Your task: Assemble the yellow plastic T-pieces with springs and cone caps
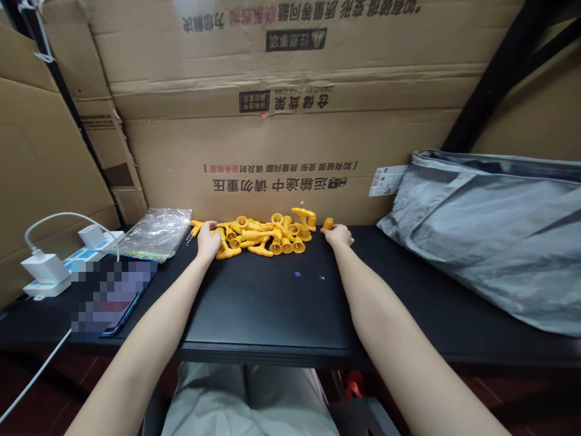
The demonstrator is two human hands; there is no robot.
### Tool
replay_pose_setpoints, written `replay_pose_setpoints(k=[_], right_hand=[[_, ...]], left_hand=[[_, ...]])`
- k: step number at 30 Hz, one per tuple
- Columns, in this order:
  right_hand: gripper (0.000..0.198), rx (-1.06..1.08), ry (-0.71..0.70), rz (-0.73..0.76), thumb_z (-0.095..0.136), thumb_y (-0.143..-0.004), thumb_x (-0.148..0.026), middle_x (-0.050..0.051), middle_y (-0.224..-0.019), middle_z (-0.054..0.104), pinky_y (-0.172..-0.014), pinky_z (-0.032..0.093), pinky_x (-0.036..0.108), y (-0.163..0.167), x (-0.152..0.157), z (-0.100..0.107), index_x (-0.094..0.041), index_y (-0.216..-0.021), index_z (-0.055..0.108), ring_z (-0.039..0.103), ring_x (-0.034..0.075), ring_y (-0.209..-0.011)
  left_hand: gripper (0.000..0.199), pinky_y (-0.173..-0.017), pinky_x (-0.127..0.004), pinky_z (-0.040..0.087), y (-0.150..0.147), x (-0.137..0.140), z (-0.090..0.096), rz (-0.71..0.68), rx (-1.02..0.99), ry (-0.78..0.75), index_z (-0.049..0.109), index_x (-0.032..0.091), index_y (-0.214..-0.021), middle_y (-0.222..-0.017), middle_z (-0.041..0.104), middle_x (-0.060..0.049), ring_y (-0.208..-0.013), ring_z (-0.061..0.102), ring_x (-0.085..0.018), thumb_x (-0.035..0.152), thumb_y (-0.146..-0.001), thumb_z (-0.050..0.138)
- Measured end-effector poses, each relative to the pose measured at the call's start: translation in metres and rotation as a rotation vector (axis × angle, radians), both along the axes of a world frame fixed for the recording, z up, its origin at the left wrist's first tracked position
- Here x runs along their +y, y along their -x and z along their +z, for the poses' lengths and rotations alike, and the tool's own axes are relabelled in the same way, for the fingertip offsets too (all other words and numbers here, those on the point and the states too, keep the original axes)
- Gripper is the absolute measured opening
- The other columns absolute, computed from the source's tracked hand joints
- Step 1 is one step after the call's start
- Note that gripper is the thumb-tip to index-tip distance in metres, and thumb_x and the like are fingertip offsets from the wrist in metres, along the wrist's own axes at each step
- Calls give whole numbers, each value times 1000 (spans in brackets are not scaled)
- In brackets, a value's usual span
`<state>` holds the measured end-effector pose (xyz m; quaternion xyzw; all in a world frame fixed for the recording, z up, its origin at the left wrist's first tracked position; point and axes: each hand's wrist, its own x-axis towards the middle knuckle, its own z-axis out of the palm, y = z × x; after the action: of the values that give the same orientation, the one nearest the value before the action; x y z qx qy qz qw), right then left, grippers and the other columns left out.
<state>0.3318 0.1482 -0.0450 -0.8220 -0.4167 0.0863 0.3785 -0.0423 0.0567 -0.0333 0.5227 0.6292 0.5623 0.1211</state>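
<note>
At the left end of the pile, my left hand (209,240) is closed on a yellow corkscrew (196,227), whose handle sticks out to the left with its metal spiral beside it. My right hand (340,235), to the right of the pile, grips a small yellow corkscrew base (327,224); its lower part is hidden by the fingers. Between the hands lies a heap of yellow corkscrew parts (258,233), T-shaped handles mixed with several bell-shaped bases. One handle rests on top of the bases at the heap's right side.
Cardboard (281,139) walls the back of the black table (267,309). On the left are a clear plastic bag (158,230), a phone (115,297) and a white power strip (49,284) with cables. A large grey bag (490,236) takes up the right side.
</note>
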Motion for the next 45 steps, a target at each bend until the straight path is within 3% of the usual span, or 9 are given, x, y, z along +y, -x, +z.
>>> replay_pose_setpoints(k=[15,21,24,28,34,39,45], right_hand=[[30,-127,101,29,56,-84,-30,18,-129,55,-105,24,53,13,0,4,-15,-106,70,40,33,-125],[31,-112,-120,-4,44,-83,-16,17,-123,57,-98,34,49,19,-19,15,-15,-106,65,47,31,-117],[30,-163,-207,143,42,-85,-17,15,-113,62,-89,41,38,29,-28,28,-15,-106,63,55,27,-105],[27,-246,-120,394,45,-87,-26,14,-109,66,-87,43,37,47,-37,40,-17,-100,68,58,27,-103],[30,-187,-8,463,45,-88,-30,8,-116,67,-93,41,45,56,-52,38,-22,-100,71,56,29,-113],[34,-317,-51,538,54,-86,-39,11,-123,63,-91,40,47,55,-60,23,-21,-112,65,53,30,-116],[27,-447,-153,552,55,-85,-30,12,-114,65,-88,36,45,58,-64,19,-19,-108,63,54,30,-108]], left_hand=[[28,-101,-33,44,0,-3,-2,-10,108,-8,62,17,-97,-109,68,-7,-109,61,-19,9,-75,48],[28,-101,-33,44,-1,-5,0,-17,146,-11,62,18,-97,-109,68,-7,-108,61,-19,10,-75,47],[28,-101,-33,44,-1,-8,2,-17,160,-25,63,17,-97,-108,68,-7,-107,61,-20,9,-75,48],[27,-100,-32,44,-3,-12,6,-23,167,-32,62,16,-97,-108,68,-8,-108,61,-20,8,-76,47],[28,-101,-32,44,-3,-18,11,-32,220,-44,61,17,-97,-108,67,-7,-107,61,-19,8,-76,45],[27,-100,-34,45,-3,-19,12,-43,310,-104,61,17,-96,-105,67,-8,-107,60,-20,8,-77,44],[28,-98,-39,46,-3,-20,10,-93,474,-269,61,16,-100,-104,66,-10,-103,60,-22,8,-79,43]])
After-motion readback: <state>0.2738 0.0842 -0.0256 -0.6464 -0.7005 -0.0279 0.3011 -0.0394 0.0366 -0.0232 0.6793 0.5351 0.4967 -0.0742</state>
